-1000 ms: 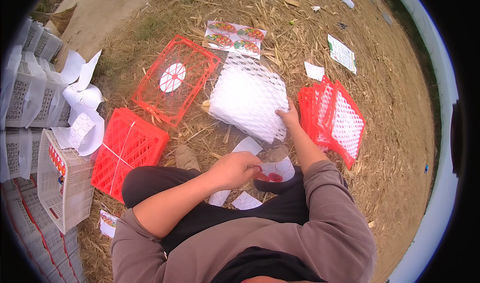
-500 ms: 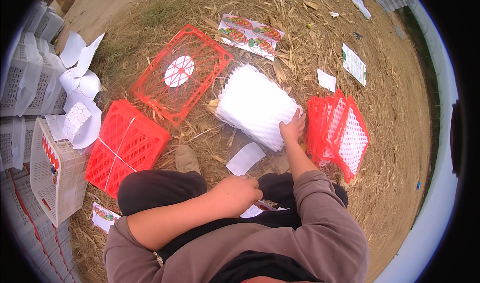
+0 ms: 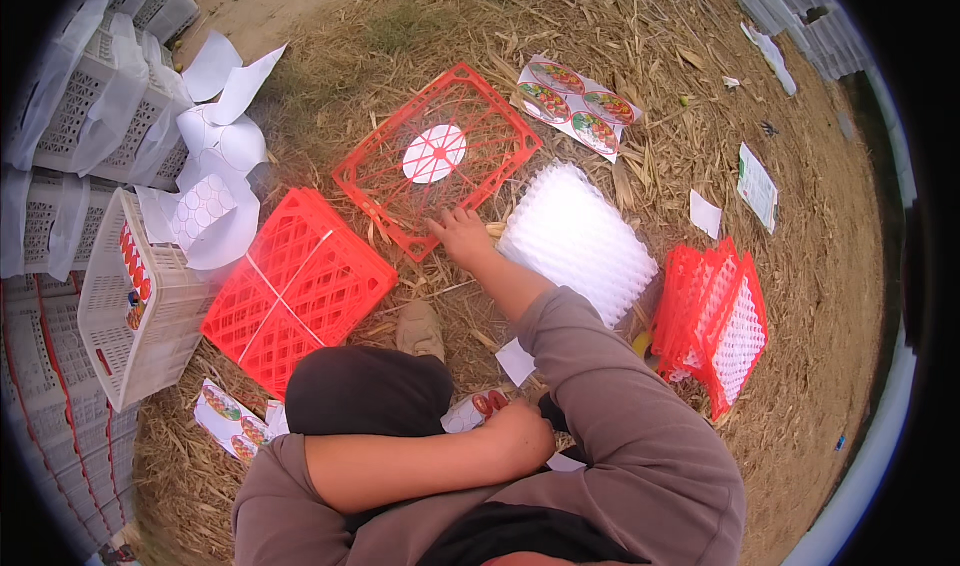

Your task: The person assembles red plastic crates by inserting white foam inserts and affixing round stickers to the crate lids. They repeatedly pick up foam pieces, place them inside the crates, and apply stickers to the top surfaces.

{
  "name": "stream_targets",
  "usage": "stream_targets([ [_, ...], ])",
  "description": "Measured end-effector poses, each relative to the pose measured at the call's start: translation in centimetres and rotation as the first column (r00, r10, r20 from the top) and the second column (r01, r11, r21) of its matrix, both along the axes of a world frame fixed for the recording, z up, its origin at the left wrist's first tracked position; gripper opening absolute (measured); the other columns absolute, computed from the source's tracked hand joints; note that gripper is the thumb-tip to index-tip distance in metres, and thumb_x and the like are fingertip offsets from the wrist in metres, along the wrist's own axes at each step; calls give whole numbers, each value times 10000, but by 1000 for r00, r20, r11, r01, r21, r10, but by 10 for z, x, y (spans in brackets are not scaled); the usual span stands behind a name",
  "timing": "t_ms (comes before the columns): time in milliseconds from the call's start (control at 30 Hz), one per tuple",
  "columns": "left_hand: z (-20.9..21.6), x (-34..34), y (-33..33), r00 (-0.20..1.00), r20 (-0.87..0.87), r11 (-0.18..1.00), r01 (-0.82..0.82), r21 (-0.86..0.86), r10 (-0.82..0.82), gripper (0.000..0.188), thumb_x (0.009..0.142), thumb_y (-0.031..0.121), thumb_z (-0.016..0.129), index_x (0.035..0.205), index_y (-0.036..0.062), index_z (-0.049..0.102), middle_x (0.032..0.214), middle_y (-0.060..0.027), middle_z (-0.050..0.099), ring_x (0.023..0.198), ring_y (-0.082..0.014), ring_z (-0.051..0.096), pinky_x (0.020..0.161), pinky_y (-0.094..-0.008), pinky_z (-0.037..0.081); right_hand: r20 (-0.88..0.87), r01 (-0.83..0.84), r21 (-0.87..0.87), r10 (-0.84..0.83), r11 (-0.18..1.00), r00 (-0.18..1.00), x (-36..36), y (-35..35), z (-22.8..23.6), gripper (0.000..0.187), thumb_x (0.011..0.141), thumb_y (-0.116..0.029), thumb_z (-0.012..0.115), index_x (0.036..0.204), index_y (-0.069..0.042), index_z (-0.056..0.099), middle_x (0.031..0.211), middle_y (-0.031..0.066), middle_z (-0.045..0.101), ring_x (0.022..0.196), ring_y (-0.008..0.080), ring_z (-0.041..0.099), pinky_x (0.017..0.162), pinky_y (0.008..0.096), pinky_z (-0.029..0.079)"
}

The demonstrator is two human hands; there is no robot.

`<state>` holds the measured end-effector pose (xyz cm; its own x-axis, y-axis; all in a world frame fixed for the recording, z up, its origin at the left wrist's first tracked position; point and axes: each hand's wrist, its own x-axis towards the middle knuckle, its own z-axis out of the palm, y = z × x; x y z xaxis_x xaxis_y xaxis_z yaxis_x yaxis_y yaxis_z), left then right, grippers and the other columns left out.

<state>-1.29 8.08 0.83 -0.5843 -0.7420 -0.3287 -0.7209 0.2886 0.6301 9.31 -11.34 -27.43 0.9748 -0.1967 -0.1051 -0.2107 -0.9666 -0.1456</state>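
My right hand (image 3: 463, 236) reaches forward, its fingers apart at the near right edge of a red plastic lattice crate lid (image 3: 362, 178). A white oval paper (image 3: 434, 154) shows beneath the lid's lattice. My left hand (image 3: 522, 436) is closed low over my lap, beside a paper sheet with red oval stickers (image 3: 462, 416); the sheet appears pinched in its fingers, which are partly hidden. Right of my right forearm lies a thick stack of white foam netting sheets (image 3: 575, 236).
At left lie red lattice lids (image 3: 300, 291) tied with white string. A white crate (image 3: 150, 336) and stacked crates (image 3: 100, 86) stand beyond them. Red lids with foam (image 3: 710, 316) lean together at right. A sticker sheet (image 3: 577, 106) lies on the straw at the far side.
My right hand has left the foam netting stack and moved left to the red lid. The view has shifted, and more of the sticker sheet beside my left hand shows.
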Motion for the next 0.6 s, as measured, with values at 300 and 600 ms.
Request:
stream_targets([
  [300,-9,5,-5,999,-39,999,-2,46,3,176,854,186,669,860,64,795,879,-112,773,864,-290,755,763,-444,550,177,-314,-33,314,949,933,38,-67,114,351,879,-116,653,1227,-166,648,1107,70,637,1066,273,653,868,409,549],
  [600,14,38,-47,991,-113,996,-72,52,77,207,913,260,691,1037,102,741,914,-147,759,909,-384,743,775,-506,575,725,-177,652,-539,737,429,-48,-137,331,222,1052,-99,665,1270,-64,683,1082,34,707,883,124,638,731,276,517],
])
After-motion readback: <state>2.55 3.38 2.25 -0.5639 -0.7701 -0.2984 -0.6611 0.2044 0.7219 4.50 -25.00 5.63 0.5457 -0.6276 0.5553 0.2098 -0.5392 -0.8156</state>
